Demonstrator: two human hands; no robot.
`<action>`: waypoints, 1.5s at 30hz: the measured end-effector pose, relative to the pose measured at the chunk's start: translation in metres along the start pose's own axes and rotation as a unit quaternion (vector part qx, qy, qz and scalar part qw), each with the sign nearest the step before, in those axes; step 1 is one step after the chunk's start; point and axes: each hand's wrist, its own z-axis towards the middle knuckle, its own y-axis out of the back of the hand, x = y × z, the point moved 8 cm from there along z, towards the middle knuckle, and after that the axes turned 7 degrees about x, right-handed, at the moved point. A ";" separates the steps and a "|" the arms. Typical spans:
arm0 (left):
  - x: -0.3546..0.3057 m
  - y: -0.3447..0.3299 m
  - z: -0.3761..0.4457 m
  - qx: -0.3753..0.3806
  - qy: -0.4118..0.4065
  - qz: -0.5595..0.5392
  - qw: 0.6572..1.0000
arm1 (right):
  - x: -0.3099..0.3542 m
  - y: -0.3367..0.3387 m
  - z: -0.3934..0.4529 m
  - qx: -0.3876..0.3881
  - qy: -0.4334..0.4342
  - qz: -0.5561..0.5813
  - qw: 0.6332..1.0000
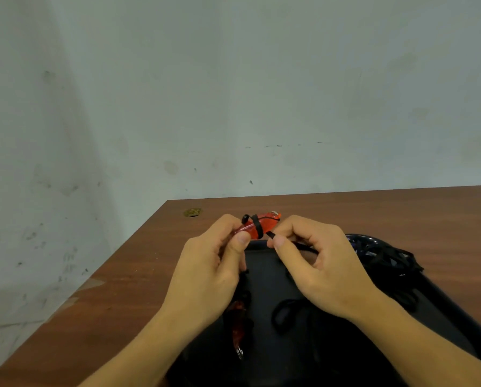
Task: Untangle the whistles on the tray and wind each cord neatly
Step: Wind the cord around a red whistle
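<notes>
Item in hand: one red whistle (257, 226), translucent, raised just above the far edge of the tray (267, 280), with a metal ring showing at its far end. Left hand (206, 275): thumb and fingers curled tight on the whistle's near end, holding it level. Right hand (326, 269): thumb and forefinger pinching the black cord (270, 234) just beside the whistle body, grip narrow. Cord state: about two turns lie across the body, with a small loop standing up at the left; the free length runs from the pinch back under the right hand toward the tray. Judgement on progress: this whistle appears freed from the rest, and its winding looks begun but not finished. Second red whistle (238, 319): one, lying on the tray's left part below the left wrist, with dark cord about it and a ring at its near end; whether it is neatly wound cannot be told. Blue whistle (358, 243): one glimpsed at the tray's far right, lying under a heap of black cord (390, 261), which reads as still tangled and so still to do. Loose loop (285, 312): one, on the tray floor between the forearms, owner unclear. Count: three whistles seen, more possibly hidden in the heap. Tray: one, black. Table (139, 275): one, brown wood, with a brass fitting (192, 212) near its far left corner.
</notes>
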 end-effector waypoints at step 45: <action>0.018 -0.006 0.003 0.021 0.060 -0.181 0.981 | -0.011 -0.005 0.003 0.042 -0.036 -0.032 0.998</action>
